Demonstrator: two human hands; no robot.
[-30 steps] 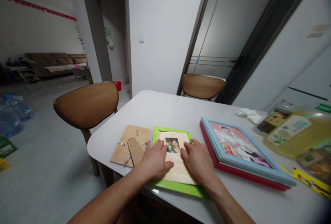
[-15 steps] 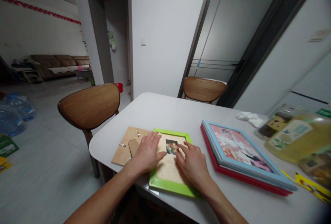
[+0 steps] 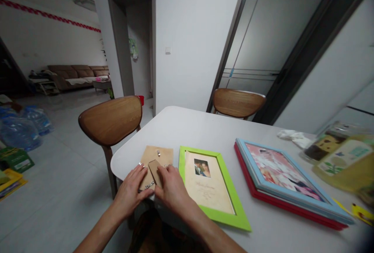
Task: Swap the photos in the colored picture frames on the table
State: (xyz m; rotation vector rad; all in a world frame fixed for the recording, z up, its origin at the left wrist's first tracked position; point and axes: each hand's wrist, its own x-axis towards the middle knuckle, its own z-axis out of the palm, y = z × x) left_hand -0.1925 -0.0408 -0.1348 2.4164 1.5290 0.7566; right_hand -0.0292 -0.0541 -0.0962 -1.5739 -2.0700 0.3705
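Note:
A brown backing board (image 3: 163, 154) with metal clips and a stand flap lies at the table's left front edge. My left hand (image 3: 130, 188) rests on its left side, and my right hand (image 3: 172, 187) touches its right side by the flap; both seem to grip its edges. Right of them lies a green frame (image 3: 233, 202) holding a cream sheet (image 3: 201, 188) with a small photo (image 3: 202, 167) on it. Farther right, a light blue frame (image 3: 277, 190) with a pink picture sits on a red frame (image 3: 280, 205).
The white table (image 3: 189, 122) has wooden chairs (image 3: 113, 120) (image 3: 238, 102) at its far and left sides. A bottle of yellow liquid (image 3: 341, 163), a jar (image 3: 324, 142) and white tissue (image 3: 295, 138) stand or lie at right. Water bottles (image 3: 20, 130) are on the floor.
Both hands have left the small photo and green frame and moved left onto the brown board. The whole sheet in the frame now shows. The view has shifted slightly left.

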